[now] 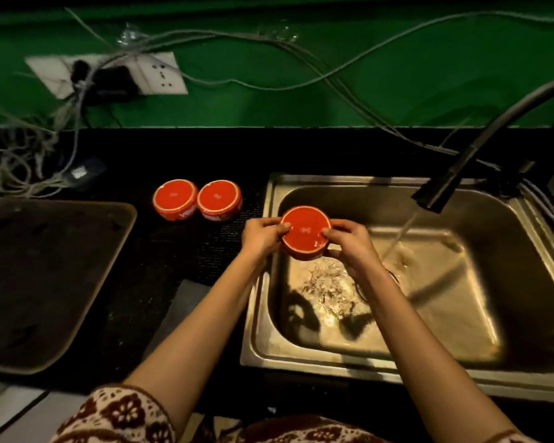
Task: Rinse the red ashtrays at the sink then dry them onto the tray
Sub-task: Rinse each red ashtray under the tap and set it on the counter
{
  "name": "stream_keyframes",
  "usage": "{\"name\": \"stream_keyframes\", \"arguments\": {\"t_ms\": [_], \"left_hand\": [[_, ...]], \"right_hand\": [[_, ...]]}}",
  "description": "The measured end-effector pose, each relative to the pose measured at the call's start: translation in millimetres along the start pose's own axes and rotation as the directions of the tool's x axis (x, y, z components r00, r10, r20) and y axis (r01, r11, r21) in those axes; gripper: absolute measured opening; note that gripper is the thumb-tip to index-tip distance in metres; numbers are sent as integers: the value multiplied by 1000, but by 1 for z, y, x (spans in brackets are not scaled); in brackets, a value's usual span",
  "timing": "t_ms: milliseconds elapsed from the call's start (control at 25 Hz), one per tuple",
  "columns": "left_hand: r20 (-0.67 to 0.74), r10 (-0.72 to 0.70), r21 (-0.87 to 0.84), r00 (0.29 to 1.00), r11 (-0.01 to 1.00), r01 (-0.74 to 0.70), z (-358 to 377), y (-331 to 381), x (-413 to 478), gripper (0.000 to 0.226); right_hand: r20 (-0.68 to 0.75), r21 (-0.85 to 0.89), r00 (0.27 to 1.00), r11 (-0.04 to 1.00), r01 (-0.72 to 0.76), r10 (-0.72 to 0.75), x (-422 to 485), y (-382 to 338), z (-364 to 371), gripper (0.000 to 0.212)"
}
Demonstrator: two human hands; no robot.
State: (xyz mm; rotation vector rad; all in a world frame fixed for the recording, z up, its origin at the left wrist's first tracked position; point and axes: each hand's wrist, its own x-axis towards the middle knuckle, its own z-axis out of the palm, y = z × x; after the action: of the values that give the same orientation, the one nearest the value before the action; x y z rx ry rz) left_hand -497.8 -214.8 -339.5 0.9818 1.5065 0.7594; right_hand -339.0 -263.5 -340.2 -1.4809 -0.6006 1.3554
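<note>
I hold a round red ashtray (305, 233) over the left side of the steel sink (461, 375). My left hand (260, 236) grips its left side and my right hand (352, 243) grips its right side, thumbs on its red face. Two more red ashtrays (175, 199) (218, 199) sit side by side on the black counter left of the sink. A dark tray (103, 282) lies on the counter at the far left. The black faucet (442, 187) runs a stream of water (400, 236) into the basin to the right of my hands.
A white wall socket (160, 75) with plugs and several loose cables hangs on the green wall. A tangle of cords (16, 167) lies on the counter behind the tray. A grey cloth (179, 302) lies at the sink's left edge. Debris sits around the drain (330, 289).
</note>
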Motion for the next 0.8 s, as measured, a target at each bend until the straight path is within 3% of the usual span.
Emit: {"name": "stream_keyframes", "arguments": {"t_ms": [120, 360, 560, 800], "left_hand": [[-199, 3, -85, 980, 996, -21, -62, -11, 9, 35], [-514, -84, -128, 853, 992, 20, -160, -40, 15, 34], [-628, -102, -100, 772, 994, 50, -199, -50, 19, 34], [-644, -19, 34, 765, 998, 53, -208, -46, 30, 35]], "right_hand": [[181, -42, 983, 998, 49, -40, -5, -1, 64, 43], [425, -380, 904, 899, 216, -38, -14, 24, 171, 93], [420, -596, 899, 709, 377, -126, -16, 53, 230, 93], [367, -653, 917, 658, 375, -159, -1, 64, 257, 89]]}}
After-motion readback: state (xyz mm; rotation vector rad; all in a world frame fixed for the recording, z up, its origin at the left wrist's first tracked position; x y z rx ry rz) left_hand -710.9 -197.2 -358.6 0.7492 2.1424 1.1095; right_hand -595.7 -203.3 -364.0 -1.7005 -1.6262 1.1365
